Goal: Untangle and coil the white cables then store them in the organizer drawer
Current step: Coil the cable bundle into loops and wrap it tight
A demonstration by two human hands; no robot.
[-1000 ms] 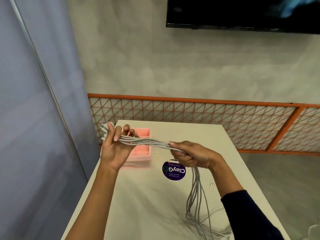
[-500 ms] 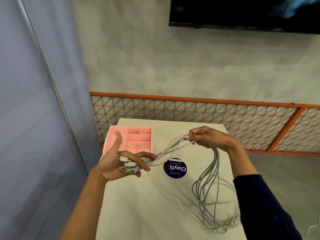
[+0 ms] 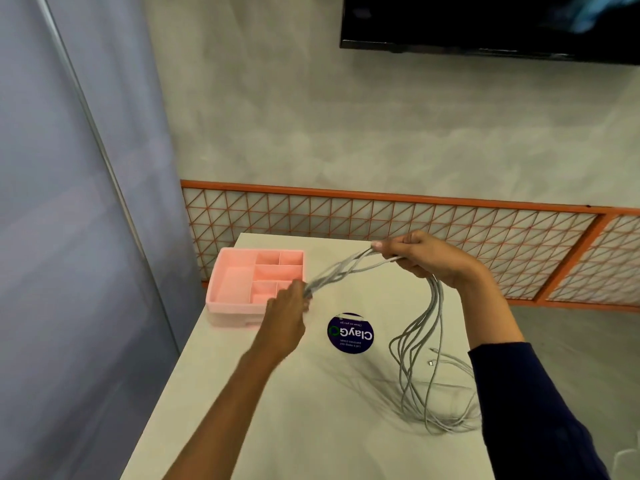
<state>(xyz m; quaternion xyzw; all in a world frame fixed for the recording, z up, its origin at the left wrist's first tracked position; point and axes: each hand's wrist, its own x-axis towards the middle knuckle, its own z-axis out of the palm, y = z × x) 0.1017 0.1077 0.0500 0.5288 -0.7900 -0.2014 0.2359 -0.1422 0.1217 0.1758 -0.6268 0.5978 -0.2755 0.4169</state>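
Tabletop [image 3: 277,410], one: pale, bearing everything below.
Organizer drawer [image 3: 221,306], one: pink, several compartments, far left corner, no cable in it yet.
White cables [image 3: 346,271], one bundle, strand count not tellable: stretched in the air between both hands, remainder hanging from the right into loose loops on the tabletop. Probably light, limp, quick to snag; best gripped near the plug ends.
Right hand [image 3: 426,258], left hand [image 3: 285,320], two: each clenched round the bundle.
Sticker [image 3: 350,333], one: round, dark.

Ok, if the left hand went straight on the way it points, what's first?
Probably the near right corner of the pink organizer; the left hand, gripping the white cables, may pass above it.
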